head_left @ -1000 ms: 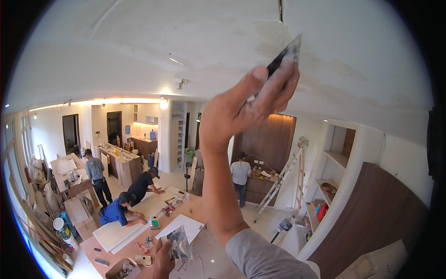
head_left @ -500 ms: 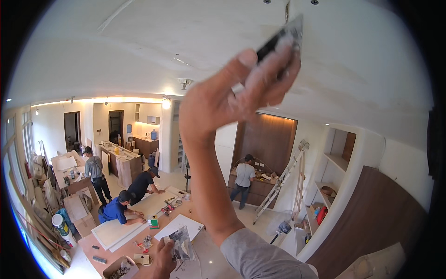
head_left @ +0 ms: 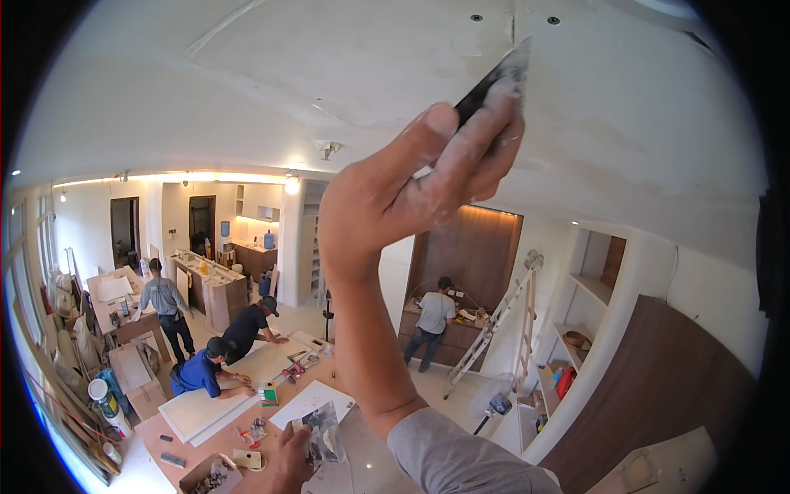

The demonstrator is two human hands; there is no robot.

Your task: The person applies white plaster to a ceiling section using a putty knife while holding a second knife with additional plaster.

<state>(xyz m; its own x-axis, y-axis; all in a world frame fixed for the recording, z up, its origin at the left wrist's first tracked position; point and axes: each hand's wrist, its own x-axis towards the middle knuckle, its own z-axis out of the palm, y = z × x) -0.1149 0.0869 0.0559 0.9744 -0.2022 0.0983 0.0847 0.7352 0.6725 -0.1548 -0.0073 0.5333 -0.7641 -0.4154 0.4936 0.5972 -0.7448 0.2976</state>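
My right hand is raised to the white ceiling, its fingers and thumb pinching a putty knife with a dark blade. White putty smears my fingers and the blade's tip. The blade's tip lies at the lower end of a narrow seam, between two dark screw heads; whether it presses on the surface I cannot tell. Low in the picture, my left hand is closed on the edge of a flat metal putty plate that carries lumps of whitish putty. The plate hides part of that hand's fingers.
Below stands a worktable with boards, tools and a box of small parts. Two people lean over it; others work farther back. A stepladder stands right of centre, near shelves. A ceiling fitting hangs left of my wrist.
The knife's tip has slid slightly down, nearer me, from the seam, which looks paler where a dark gap showed. The view has shifted a little. My left hand still holds its plate.
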